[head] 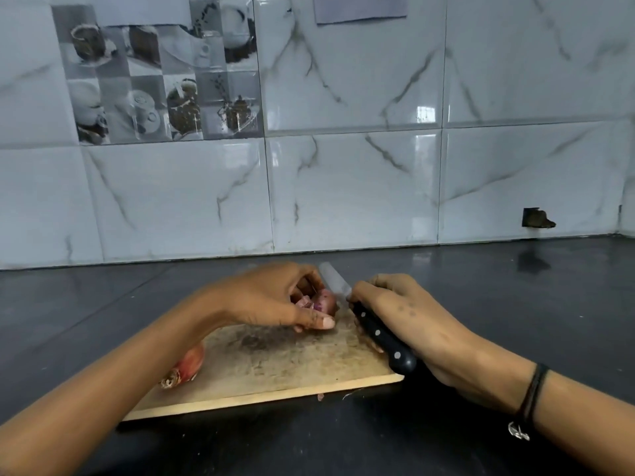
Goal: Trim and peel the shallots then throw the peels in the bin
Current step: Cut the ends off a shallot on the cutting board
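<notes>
My left hand (271, 300) curls over a pinkish-purple shallot (324, 301) at the far edge of a worn wooden cutting board (275, 369), with bits of peel under the fingers. My right hand (405, 314) grips a knife by its black riveted handle (381, 336); the blade (335, 280) points away from me and lies against the right side of that shallot. A second shallot (187, 369), still in its reddish skin, lies on the board's left side, partly hidden by my left forearm.
The board sits on a dark glossy countertop (515, 297) backed by a white marble-tile wall (343, 166). Small peel scraps (321, 397) lie just off the board's near edge. A broken hole (536, 218) shows low in the wall at right.
</notes>
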